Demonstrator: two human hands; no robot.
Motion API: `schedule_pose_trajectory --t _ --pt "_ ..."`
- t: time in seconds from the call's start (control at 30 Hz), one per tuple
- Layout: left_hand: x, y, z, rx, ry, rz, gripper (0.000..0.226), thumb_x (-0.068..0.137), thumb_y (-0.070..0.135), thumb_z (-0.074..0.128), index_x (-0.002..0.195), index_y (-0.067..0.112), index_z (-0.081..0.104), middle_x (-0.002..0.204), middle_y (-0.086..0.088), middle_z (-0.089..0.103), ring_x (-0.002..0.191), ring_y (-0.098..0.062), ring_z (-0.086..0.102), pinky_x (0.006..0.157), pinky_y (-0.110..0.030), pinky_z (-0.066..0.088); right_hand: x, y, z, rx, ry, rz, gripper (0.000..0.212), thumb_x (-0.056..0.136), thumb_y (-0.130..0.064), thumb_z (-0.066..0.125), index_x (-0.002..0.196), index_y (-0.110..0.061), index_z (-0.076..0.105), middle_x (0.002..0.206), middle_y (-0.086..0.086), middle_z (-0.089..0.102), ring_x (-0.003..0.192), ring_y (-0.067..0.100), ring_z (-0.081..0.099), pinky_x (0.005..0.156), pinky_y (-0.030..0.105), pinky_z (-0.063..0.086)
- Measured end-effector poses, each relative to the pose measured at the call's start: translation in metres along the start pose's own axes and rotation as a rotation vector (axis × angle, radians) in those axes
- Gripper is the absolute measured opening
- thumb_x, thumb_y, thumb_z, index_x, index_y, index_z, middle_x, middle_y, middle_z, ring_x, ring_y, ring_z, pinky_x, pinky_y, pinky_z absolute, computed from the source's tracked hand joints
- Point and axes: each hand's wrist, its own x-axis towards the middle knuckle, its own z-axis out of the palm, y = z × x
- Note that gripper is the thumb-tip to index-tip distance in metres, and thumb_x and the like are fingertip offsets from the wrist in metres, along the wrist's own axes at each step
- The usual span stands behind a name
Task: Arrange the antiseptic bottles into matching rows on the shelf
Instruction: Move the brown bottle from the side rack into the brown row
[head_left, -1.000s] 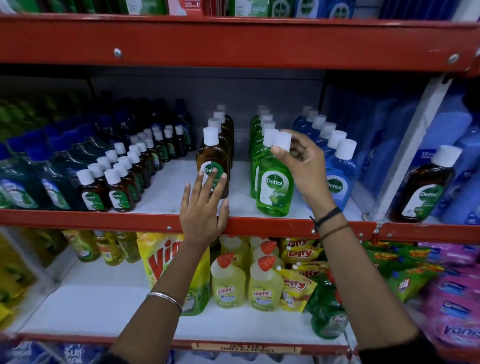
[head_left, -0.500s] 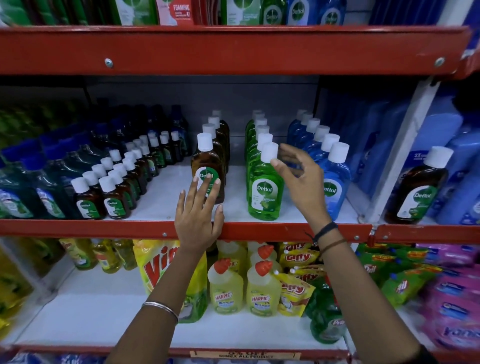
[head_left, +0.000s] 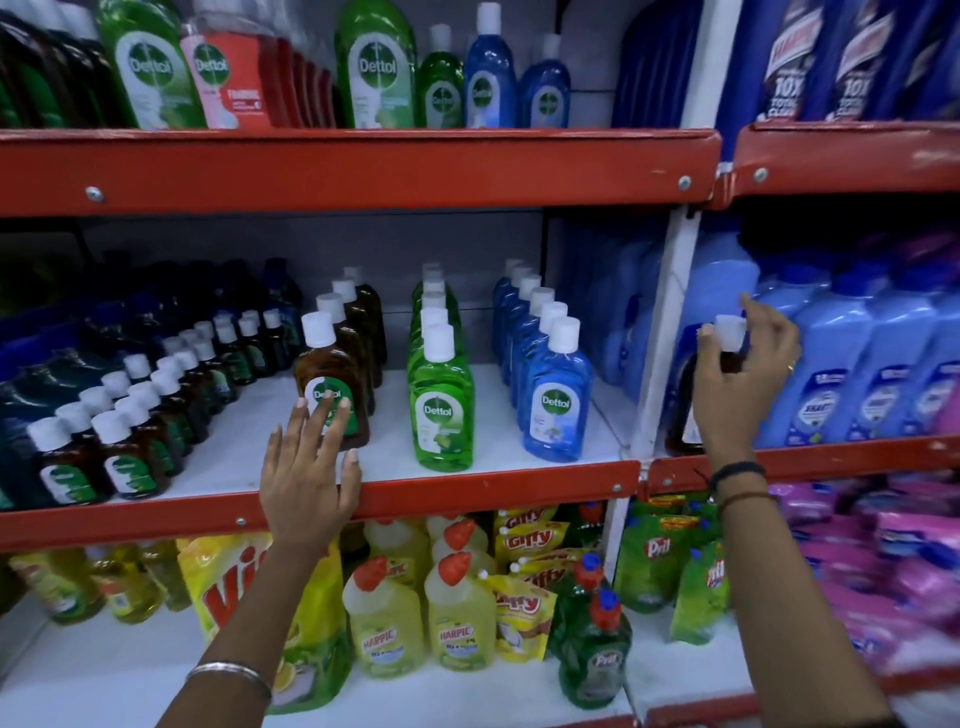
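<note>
On the middle red shelf (head_left: 493, 492) stand three rows of white-capped antiseptic bottles running front to back: brown (head_left: 326, 364), green (head_left: 441, 410) and blue (head_left: 555, 410). A lone brown bottle (head_left: 679, 410) stands in the right bay, in front of pale blue jugs. My right hand (head_left: 743, 384) closes its fingertips around that bottle's white cap (head_left: 730, 332). My left hand (head_left: 306, 478) lies flat with fingers spread, fingertips on the label of the front brown bottle, palm over the shelf lip.
Small brown bottles (head_left: 130, 457) fill the shelf's left side in two rows. A white upright post (head_left: 665, 332) separates the two bays. Pale blue jugs (head_left: 831, 374) crowd the right bay. Larger bottles stand on the shelf above (head_left: 363, 166); cleaner bottles and pouches sit below.
My right hand left the front green bottle's cap and moved right, past the post, to the lone brown bottle's cap. My left hand stayed at the front brown bottle.
</note>
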Motion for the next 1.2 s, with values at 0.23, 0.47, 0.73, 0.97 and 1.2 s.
schedule_pose_trajectory --t 0.23,0.47,0.73,0.97,1.2 --pt "-0.001 0.0 0.0 0.004 -0.018 -0.018 0.053 0.092 0.031 0.035 0.139 0.012 0.048 0.142 -0.015 0.052 0.135 -0.035 0.043 0.108 -0.054 0.034 0.026 0.019 -0.019 -0.016 -0.364 0.269 0.053 0.088 -0.022 0.063 0.136 -0.016 0.043 0.121 0.013 0.06 0.103 0.024 0.056 0.098 0.049 0.048" --pt "-0.001 0.0 -0.001 -0.003 -0.052 -0.032 0.054 0.091 0.03 0.035 0.14 0.011 0.047 0.143 -0.015 0.051 0.136 -0.035 0.042 0.109 -0.055 0.032 0.021 0.002 -0.029 0.035 -0.265 0.209 0.037 0.078 -0.016 0.075 0.113 -0.011 0.061 0.1 0.007 0.065 0.09 0.018 0.061 0.082 0.034 0.053" --pt "-0.001 -0.003 -0.004 -0.024 -0.082 -0.021 0.055 0.093 0.033 0.034 0.143 0.012 0.042 0.146 -0.013 0.048 0.141 -0.03 0.035 0.114 -0.055 0.024 -0.001 -0.06 -0.031 0.067 -0.073 0.102 0.039 0.07 -0.028 0.079 0.104 -0.021 0.061 0.095 -0.003 0.064 0.082 0.014 0.061 0.076 0.033 0.052" --pt "-0.001 -0.031 -0.014 -0.028 -0.053 0.01 0.052 0.096 0.032 0.035 0.144 0.014 0.039 0.149 -0.009 0.044 0.144 -0.026 0.029 0.115 -0.056 0.022 -0.039 -0.134 -0.008 0.317 -0.297 0.16 0.034 0.07 -0.024 0.082 0.097 -0.021 0.061 0.086 -0.016 0.062 0.07 -0.005 0.057 0.063 0.011 0.045" --pt "-0.004 -0.076 -0.023 0.043 -0.052 0.015 0.055 0.095 0.038 0.033 0.143 0.014 0.043 0.148 -0.012 0.046 0.142 -0.031 0.034 0.114 -0.054 0.023 -0.095 -0.202 0.059 0.518 -0.481 0.164 0.035 0.07 -0.023 0.082 0.098 -0.021 0.062 0.088 -0.013 0.064 0.075 0.002 0.06 0.066 0.021 0.052"
